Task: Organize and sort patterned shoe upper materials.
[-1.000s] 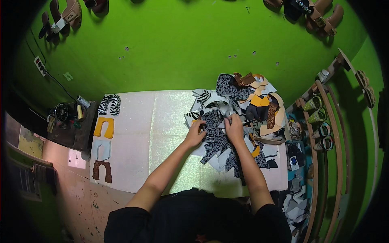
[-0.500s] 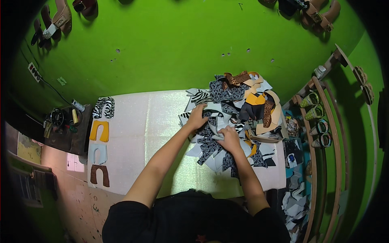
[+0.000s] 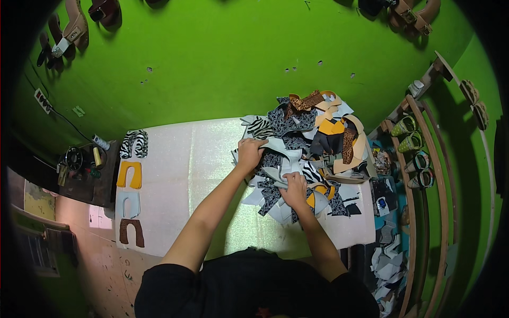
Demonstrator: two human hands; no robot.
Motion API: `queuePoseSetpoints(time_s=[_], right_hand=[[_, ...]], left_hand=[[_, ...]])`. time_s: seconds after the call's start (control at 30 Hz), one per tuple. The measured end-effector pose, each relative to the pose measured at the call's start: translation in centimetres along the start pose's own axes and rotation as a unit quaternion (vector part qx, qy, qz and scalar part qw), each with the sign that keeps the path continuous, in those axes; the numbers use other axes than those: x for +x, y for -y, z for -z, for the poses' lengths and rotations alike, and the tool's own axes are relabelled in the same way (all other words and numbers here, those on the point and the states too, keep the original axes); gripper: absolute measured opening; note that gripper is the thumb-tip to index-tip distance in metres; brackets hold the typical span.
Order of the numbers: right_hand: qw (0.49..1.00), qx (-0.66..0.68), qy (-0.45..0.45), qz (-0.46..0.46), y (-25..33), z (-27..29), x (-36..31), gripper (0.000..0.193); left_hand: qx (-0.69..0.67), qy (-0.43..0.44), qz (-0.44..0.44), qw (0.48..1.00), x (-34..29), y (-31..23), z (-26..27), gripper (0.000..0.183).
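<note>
A loose heap of cut material pieces (image 3: pixel 294 123), patterned in black-grey, zebra, leopard, yellow and beige, covers the right part of the table. My left hand (image 3: pixel 251 153) is closed on the left end of a light grey curved piece (image 3: pixel 290 155) at the heap's near left side. Lower and to the right, my right hand (image 3: pixel 295 190) grips grey material at the piece's other end; whether several layers are in it I cannot tell. At the table's left edge lie U-shaped pieces in a column: zebra (image 3: pixel 127 145), yellow (image 3: pixel 123 175), light grey (image 3: pixel 125 205) and leopard (image 3: pixel 124 231).
The pale table (image 3: pixel 175 180) stands against a green wall. A dark side table (image 3: pixel 103 183) with thread spools is at the left. On the right are a wooden rack (image 3: pixel 432 212) with sandals and a pile of grey scraps (image 3: pixel 386 265) below the table's edge.
My left hand has moved slightly left, my right hand slightly down and left. The light grey curved piece now shows stretched between them, lifted from the heap.
</note>
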State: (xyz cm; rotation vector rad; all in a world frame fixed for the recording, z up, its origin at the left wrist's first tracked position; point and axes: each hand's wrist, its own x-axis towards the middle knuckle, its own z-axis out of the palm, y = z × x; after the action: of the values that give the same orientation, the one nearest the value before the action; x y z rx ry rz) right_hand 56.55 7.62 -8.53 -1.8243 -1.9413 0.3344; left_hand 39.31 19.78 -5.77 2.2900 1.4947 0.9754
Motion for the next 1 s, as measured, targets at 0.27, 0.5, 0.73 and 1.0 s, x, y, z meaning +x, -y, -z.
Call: queuePoseSetpoints(time_s=[0.27,0.5,0.73,1.0], right_hand=[[0.999,-0.016,0.023,-0.033,0.1,0.0,-0.1,0.057],[0.983,0.176,0.042,0.031,-3.0,1.5,-0.1,0.040],[0.954,0.260,-0.136,-0.055,-2.6,7.9,1.1,0.013],[0.938,0.020,-0.332,-0.097,-6.4,11.7,6.2,0.027]], left_hand=[[-0.116,-0.021,-0.013,0.993,-3.1,-2.9,1.2,0.036],[-0.103,0.057,-0.039,0.992,-8.3,-6.0,-0.9,0.026],[-0.123,0.116,-0.121,0.978,-9.6,-8.2,-1.2,0.053],[0.018,0.259,-0.020,0.965,-8.6,-7.4,-4.7,0.071]])
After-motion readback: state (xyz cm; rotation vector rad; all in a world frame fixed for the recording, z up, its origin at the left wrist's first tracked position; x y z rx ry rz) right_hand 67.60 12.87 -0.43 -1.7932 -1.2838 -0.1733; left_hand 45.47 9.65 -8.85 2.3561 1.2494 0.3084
